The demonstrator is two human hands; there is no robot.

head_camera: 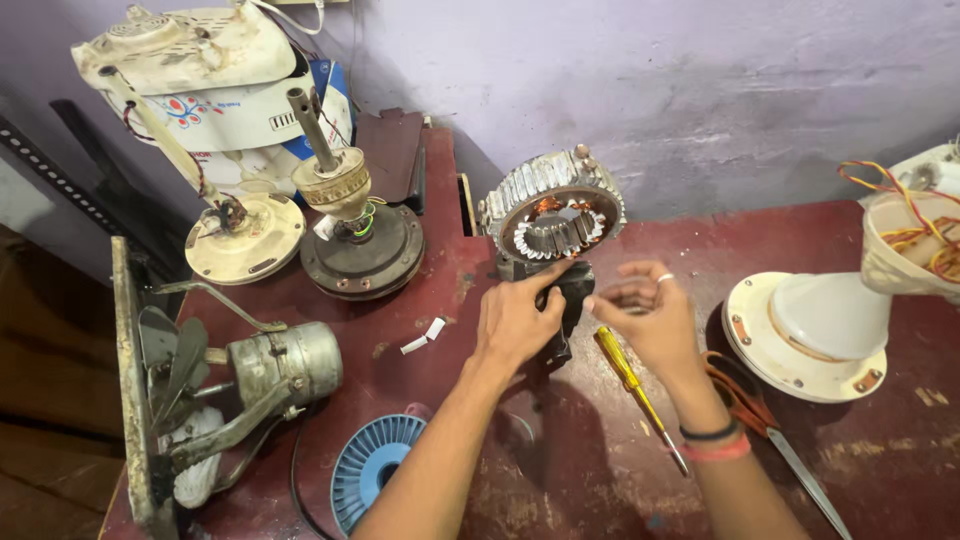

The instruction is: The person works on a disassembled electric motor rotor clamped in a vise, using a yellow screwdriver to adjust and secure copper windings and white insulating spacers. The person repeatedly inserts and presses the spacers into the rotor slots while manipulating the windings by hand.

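At the back middle of the red worktop (880, 460), I have both hands at a stator (553, 213), a ribbed metal ring with copper windings, standing on edge on a dark block (572, 300). My left hand (515, 325) lies on the block, forefinger stretched up to touch the ring's lower rim; it grips nothing, fingers loosely spread. My right hand (650, 320), a ring on one finger and bands at the wrist, hovers just beside the block, thumb and forefinger pinched narrowly together; whether anything lies between them I cannot tell. A yellow-handled screwdriver (635, 390) rests on the worktop just under that hand, and scissors (765, 425) with orange handles lie beside my right wrist. Toward the right edge stands a cream fan base (800, 345), with a housing trailing red and yellow wires (915, 235) above it. At the back left corner sit a rusty motor with upright shaft (355, 235), a cream disc (245, 240) and a white fan body (190, 60). Along the left edge lies a grey motor (285, 362) in a frame, and a blue ribbed disc (375, 470) rests at the front edge. Two small white scraps (425, 335) lie near my left hand.
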